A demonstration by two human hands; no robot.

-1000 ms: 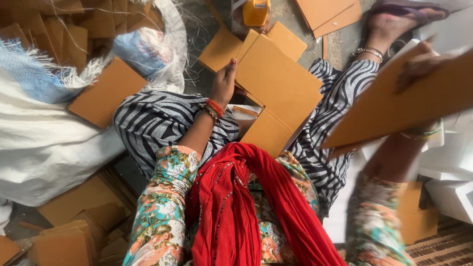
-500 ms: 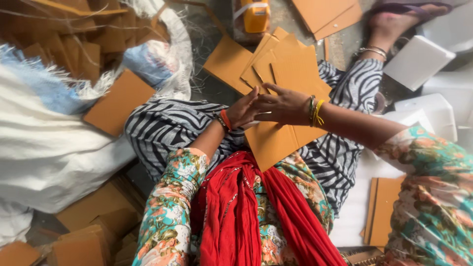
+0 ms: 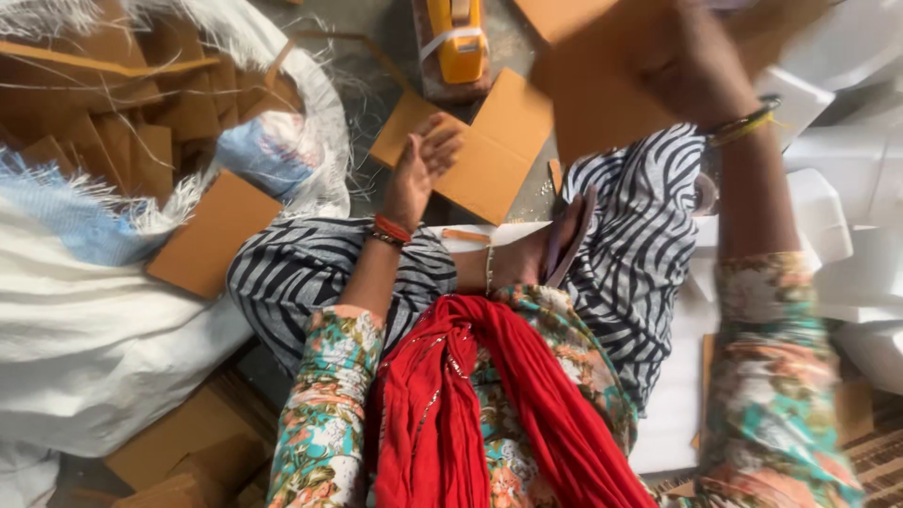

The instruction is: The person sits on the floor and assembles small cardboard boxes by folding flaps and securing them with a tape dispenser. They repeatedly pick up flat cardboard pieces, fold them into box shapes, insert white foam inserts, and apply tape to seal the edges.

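Matt brown cardboard sheets (image 3: 494,155); glossy yellow plastic tape dispenser (image 3: 458,42); frayed woven white sack (image 3: 85,348)

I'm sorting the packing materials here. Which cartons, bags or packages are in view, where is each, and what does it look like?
Flat cardboard carton: on the floor under the left hand, tan, unfolded.
Cardboard sheet: raised by the blurred right hand, tan.
Woven sack: far left, white, frayed, full of tan cartons.
Foam blocks: right side, white.

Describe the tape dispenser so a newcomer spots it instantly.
Start at the big white woven sack full of cardboard on the left, then look right along the top edge. The tape dispenser lies on the grey floor above the left hand. Among brown cardboard, only it is bright yellow plastic.
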